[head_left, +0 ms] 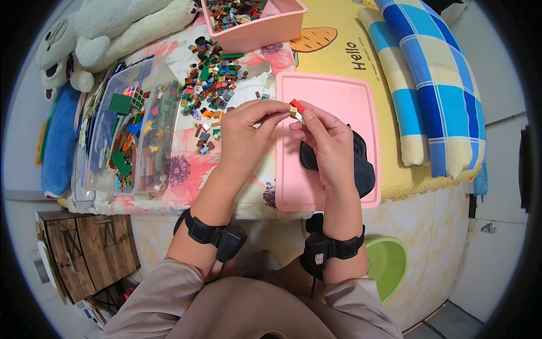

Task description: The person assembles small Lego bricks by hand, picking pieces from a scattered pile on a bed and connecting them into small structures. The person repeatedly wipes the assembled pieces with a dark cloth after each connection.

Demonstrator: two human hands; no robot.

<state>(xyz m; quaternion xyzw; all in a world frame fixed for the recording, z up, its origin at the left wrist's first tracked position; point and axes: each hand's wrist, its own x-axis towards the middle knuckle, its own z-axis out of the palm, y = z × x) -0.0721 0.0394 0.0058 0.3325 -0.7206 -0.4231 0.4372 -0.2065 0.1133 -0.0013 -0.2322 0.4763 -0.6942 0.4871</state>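
Both my hands meet over the left edge of a flat pink tray (339, 101). My left hand (245, 133) and my right hand (324, 138) pinch a small assembly of bricks (296, 108) together, its red piece on top and tan and white pieces below. A black cloth item (364, 166) lies on the tray under my right hand. A loose pile of small bricks (212, 79) in brown, green, orange and black is spread on the floral sheet just left of my left hand.
A pink bin (265, 28) with more bricks stands at the back. A clear plastic box (127, 130) of bricks and green plates lies at the left, beside a white plush toy (107, 31). A blue checked pillow (435, 85) is right; a green basin (387, 265) sits below.
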